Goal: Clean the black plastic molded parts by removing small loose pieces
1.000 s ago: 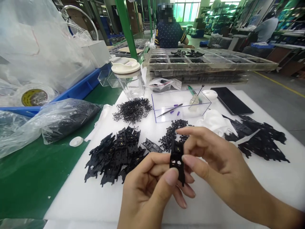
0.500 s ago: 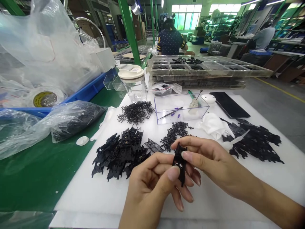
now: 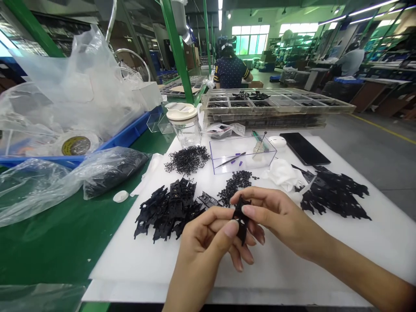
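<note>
2 hands obs.: L hand [image 3: 204,249] & R hand [image 3: 286,221], both clamped on 1 blk part [image 3: 241,223], held above surface [image 3: 260,273] twd near edge. Fingertips of both close together on it.

Count on surface: 1 blk plate pile, L edge [image 3: 169,208]; 1 blk plate pile, R edge [image 3: 334,190]; 1 wire-clip pile [image 3: 187,159], twd far L corner; 1 small-bit pile [image 3: 236,183], ctr; 1 phone [image 3: 305,148], far R corner. Pcs per pile: can't tell.

Containers: 1 clear box [image 3: 216,164], nr far edge, w/ 1 thin dark tool [image 3: 230,160], purple bits & 1 btl [image 3: 259,147]. 1 lidded cup [image 3: 185,125], far L corner. Compartmented tray [image 3: 279,110], beyond far edge, w/ blk parts in several compts. Blue bin [image 3: 125,138], beyond L edge, w/ plastic bags & 1 tape roll [image 3: 76,145].
</note>
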`<action>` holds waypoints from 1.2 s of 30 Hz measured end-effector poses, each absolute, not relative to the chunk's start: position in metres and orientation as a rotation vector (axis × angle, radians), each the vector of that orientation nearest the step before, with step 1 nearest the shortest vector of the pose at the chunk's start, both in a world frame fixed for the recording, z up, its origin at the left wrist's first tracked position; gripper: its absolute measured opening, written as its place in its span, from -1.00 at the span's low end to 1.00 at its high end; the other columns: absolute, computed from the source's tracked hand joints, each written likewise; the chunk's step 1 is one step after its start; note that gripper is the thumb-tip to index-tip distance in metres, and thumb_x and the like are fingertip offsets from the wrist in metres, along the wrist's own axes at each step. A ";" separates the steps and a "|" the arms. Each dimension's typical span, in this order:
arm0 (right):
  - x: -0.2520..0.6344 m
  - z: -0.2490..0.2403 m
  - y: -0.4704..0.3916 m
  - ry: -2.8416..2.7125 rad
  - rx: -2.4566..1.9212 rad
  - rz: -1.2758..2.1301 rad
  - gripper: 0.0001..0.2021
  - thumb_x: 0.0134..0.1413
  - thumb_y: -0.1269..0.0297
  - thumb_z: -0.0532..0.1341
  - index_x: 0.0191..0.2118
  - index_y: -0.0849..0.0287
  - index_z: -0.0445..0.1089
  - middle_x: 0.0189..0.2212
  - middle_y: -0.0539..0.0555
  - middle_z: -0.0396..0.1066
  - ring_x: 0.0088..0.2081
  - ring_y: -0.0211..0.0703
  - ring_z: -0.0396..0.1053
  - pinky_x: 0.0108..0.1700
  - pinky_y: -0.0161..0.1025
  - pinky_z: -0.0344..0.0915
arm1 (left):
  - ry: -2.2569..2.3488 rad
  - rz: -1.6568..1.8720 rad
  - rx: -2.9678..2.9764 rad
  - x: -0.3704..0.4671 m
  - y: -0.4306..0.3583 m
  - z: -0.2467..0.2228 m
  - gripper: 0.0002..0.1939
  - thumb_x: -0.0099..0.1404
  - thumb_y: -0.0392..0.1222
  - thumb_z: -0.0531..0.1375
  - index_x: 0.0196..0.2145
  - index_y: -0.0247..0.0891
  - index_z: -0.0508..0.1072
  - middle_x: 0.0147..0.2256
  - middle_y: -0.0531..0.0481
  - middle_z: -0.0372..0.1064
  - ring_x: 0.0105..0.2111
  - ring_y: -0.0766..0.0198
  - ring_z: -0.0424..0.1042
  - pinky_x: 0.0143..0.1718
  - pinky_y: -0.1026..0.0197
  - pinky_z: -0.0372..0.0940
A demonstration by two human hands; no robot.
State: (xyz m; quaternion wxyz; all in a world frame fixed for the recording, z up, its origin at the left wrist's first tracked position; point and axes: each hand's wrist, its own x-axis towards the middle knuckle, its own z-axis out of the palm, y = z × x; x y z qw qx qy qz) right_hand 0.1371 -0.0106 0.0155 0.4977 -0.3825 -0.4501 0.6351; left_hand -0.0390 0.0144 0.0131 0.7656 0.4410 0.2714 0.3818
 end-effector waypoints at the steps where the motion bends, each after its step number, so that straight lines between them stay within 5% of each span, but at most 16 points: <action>1: 0.138 0.016 -0.010 -1.113 -0.944 1.517 -0.82 0.37 0.27 0.26 -0.02 0.25 0.45 -0.54 -0.06 0.43 -0.51 -0.38 0.34 -0.41 -0.44 0.32 | 0.600 0.832 0.984 -0.039 0.014 0.013 -0.79 0.37 -0.10 0.33 -0.29 -0.35 0.59 -0.49 -0.04 0.55 -0.58 0.38 0.48 -0.59 0.45 0.30; 12: 0.143 0.020 -0.013 -1.342 -0.969 1.250 -0.75 0.31 0.16 0.31 -0.07 0.24 0.41 -0.51 -0.04 0.44 -0.53 -0.34 0.36 -0.45 -0.37 0.33 | 0.633 0.911 1.333 -0.040 0.008 0.013 -0.76 0.50 -0.12 0.16 -0.13 -0.36 0.52 -0.40 -0.07 0.56 -0.48 0.23 0.53 -0.45 0.22 0.44; 15: 0.146 0.020 -0.014 -1.269 -1.007 1.163 -0.74 0.26 0.14 0.35 -0.11 0.22 0.41 -0.55 -0.09 0.38 -0.57 -0.36 0.30 -0.47 -0.38 0.28 | 0.771 1.177 1.622 -0.039 0.002 0.001 -0.71 0.46 -0.20 0.21 0.09 -0.28 0.46 -0.06 -0.19 0.56 -0.14 0.09 0.58 -0.11 0.07 0.50; 18: 0.147 0.017 -0.017 -1.256 -1.021 1.161 -0.72 0.21 0.11 0.40 -0.19 0.22 0.41 -0.60 -0.15 0.28 -0.59 -0.38 0.21 -0.50 -0.39 0.18 | 0.740 1.374 2.057 -0.036 -0.002 -0.011 -0.46 0.35 -0.38 0.28 0.25 -0.16 0.37 0.16 -0.19 0.42 0.14 0.02 0.43 0.16 -0.02 0.37; 26: 0.128 0.010 -0.018 -1.249 -1.021 1.225 -0.59 0.11 -0.02 0.44 -0.35 0.23 0.34 -0.58 -0.14 0.20 -0.59 -0.41 0.07 -0.54 -0.36 -0.03 | 0.714 1.430 1.908 -0.040 0.001 -0.003 -0.83 0.34 -0.38 0.32 -0.16 -0.16 0.63 -0.17 -0.08 0.52 -0.14 0.13 0.53 -0.12 0.13 0.48; 36: 0.122 0.005 -0.016 -1.202 -1.070 1.226 -0.55 0.09 -0.10 0.43 -0.34 0.21 0.35 -0.58 -0.13 0.14 -0.54 -0.36 0.05 -0.47 -0.34 -0.03 | 0.652 1.637 1.722 -0.035 0.007 -0.022 -0.71 0.25 -0.37 0.40 -0.12 -0.05 0.69 -0.29 -0.06 0.56 -0.31 0.15 0.53 -0.29 0.21 0.47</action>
